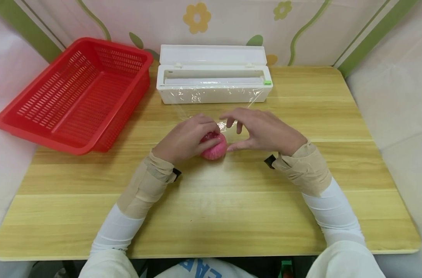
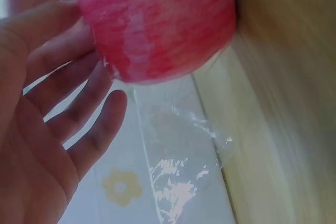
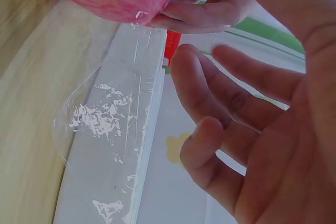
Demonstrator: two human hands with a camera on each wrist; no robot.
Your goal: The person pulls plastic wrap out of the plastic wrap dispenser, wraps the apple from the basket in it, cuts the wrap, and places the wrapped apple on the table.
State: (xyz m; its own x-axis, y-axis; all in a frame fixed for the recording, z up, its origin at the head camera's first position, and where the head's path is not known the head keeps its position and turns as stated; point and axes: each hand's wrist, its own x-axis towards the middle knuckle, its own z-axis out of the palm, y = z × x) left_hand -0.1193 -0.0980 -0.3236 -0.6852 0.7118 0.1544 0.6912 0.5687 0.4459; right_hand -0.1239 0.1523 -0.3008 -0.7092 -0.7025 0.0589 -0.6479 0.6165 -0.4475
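Note:
A pink-red apple (image 1: 216, 151) sits on the table in front of me, with clear plastic film over part of it. My left hand (image 1: 186, 139) holds the apple from its left and upper side, thumb along its near face. To the right, my right hand (image 1: 266, 131) hovers with fingers spread and bent, thumb tip right at the apple's side; nothing lies in its grasp. Clear cling film (image 3: 100, 114) stretches from the white wrap dispenser (image 1: 161, 81) toward the apple. In the left wrist view the apple (image 2: 163, 24) fills the top, its upper edge cut off.
The dispenser's lid (image 1: 214, 55) stands raised at the back, a roll (image 1: 214, 81) inside and a green tab (image 1: 267, 82) at its right end. A red slotted basket (image 1: 110, 127) stands at the back left. A flowered curtain (image 1: 224, 23) borders the wooden table (image 1: 211, 224).

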